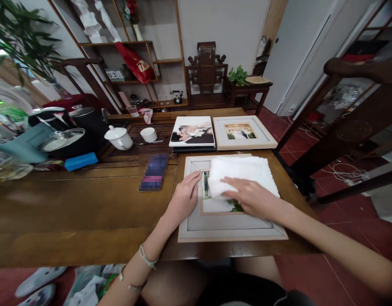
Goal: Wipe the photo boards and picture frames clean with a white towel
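A light wooden picture frame (199, 227) lies flat at the near right of the table, with a partly covered photo in its middle. My left hand (185, 193) rests on its left border, fingers stretched out and thumb apart. A folded white cloth (247, 166) covers the upper right of the frame and part of the photo. My right hand (250, 195) presses on this cloth over the photo, fingers bent onto it; the cloth's hold under the palm is hidden.
Behind lie a photo panel (192, 132) and a second framed picture (243, 131). To the left are a blurred-out phone-sized object (153, 172), a lidded white cup (118, 138), a small white bowl (149, 134), a blue block (81, 161) and a dark pot (87, 121). A wooden chair (349, 114) stands right.
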`<state>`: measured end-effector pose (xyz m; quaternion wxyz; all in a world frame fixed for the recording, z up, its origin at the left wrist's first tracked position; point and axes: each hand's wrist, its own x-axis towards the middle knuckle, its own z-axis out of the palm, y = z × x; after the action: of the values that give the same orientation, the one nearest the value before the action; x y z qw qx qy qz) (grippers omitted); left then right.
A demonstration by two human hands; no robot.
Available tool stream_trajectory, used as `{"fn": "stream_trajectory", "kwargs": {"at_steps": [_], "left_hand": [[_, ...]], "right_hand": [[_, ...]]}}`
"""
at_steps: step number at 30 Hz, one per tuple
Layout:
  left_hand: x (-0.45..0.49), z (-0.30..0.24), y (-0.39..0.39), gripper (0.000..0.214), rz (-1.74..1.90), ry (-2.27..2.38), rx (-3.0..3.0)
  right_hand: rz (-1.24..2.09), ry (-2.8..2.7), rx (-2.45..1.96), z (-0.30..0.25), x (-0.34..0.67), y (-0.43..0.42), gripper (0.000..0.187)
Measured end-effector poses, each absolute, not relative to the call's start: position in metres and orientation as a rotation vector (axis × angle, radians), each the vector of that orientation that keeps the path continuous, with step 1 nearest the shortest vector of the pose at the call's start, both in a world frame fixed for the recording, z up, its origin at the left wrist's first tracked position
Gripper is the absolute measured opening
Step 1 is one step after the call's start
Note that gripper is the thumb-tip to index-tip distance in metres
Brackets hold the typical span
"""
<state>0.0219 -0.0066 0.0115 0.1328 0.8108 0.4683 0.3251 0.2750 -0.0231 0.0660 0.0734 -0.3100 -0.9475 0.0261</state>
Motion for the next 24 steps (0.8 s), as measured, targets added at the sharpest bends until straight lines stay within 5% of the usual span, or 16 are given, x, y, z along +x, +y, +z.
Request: {"fn": "stream_trajectory", "kwargs": {"at_steps": [5,16,24], "left_hand": [[0.022,0.014,-0.007,0.039,0.954,1.343,2.36],[0.022,0.012,-0.007,0.039,0.942,1.365,2.328],[0.022,0.013,-0.005,0.038,0.936,1.366,2.324]], "right_hand": [[0.319,-2.921,-0.76,0.078,0.273,-0.066,0.059],[-0.217,-2.485,-1.249,0.049,0.315,0.011,0.061],[0.048,-2.832,-1.028,0.067,0.276,-0.03,0.071]]}}
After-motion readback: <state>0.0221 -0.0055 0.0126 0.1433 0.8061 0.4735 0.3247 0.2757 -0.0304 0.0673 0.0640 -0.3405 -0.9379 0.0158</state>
